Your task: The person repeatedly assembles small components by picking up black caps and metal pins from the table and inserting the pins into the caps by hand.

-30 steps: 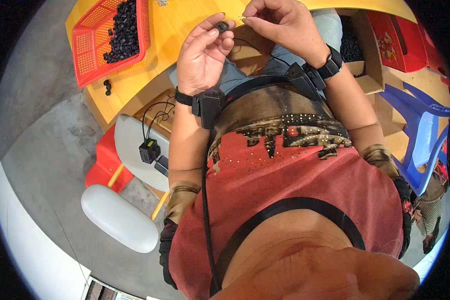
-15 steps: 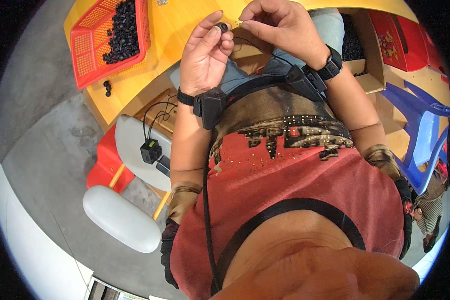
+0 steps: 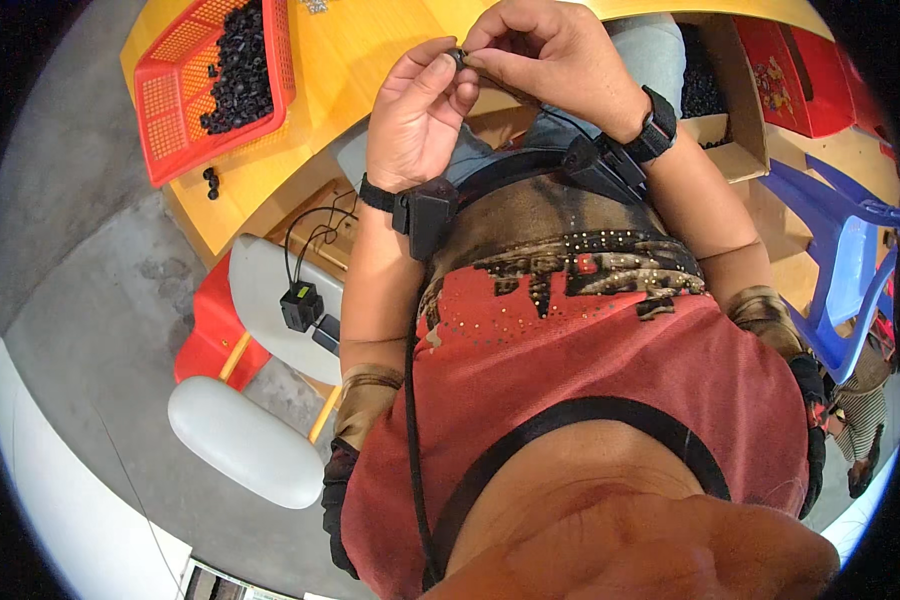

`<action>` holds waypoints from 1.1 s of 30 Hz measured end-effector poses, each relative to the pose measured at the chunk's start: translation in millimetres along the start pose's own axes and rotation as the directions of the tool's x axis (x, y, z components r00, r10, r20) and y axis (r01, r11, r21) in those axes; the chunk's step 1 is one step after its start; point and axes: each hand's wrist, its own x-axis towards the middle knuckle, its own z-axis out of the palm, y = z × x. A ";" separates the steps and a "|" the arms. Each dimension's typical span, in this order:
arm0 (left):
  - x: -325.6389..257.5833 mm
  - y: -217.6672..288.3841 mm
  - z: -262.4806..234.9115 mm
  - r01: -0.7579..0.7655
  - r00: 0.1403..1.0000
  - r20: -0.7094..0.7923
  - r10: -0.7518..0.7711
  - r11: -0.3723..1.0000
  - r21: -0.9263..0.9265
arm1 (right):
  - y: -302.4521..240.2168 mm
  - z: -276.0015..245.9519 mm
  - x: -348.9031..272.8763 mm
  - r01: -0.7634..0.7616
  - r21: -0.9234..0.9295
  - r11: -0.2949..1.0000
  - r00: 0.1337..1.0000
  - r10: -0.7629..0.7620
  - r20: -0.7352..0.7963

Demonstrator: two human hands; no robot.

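Between the thumb and fingers of my left hand [image 3: 410,120] is a small round black plastic part [image 3: 457,58]. My right hand [image 3: 565,65] comes in from the right, its thumb and forefinger pinched together right against that part. What lies between the right fingertips is hidden now; a moment earlier a tiny gold-coloured piece showed there. Both hands are held over my lap at the near edge of the yellow table [image 3: 345,60].
A red plastic basket [image 3: 157,120] of black parts stands on the table at the left, with a few loose black parts [image 3: 211,183] beside it. Tiny metallic pieces [image 3: 315,5] lie beyond. At the right are a cardboard box [image 3: 740,155] of black parts and a blue plastic stool [image 3: 840,250].
My right hand has moved left, bringing its pinched fingertips and the tiny gold-coloured piece up to the black part. My left hand has shifted slightly right, still holding the part.
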 end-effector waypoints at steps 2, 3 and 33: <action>-0.3 -1.3 0.1 -0.004 1.000 -0.002 0.004 1.000 0.000 | -0.6 -0.5 -0.1 0.039 -0.073 0.997 0.999 -0.039 0.007; -0.6 -2.0 -0.1 -0.010 1.000 -0.005 0.010 1.000 0.000 | -0.6 0.1 -0.3 0.023 -0.058 0.998 1.000 -0.023 0.000; 1.0 -5.1 3.4 0.023 1.000 -0.007 -0.025 0.979 -0.203 | 15.1 -9.7 2.3 0.266 -0.363 0.893 0.964 -0.256 0.077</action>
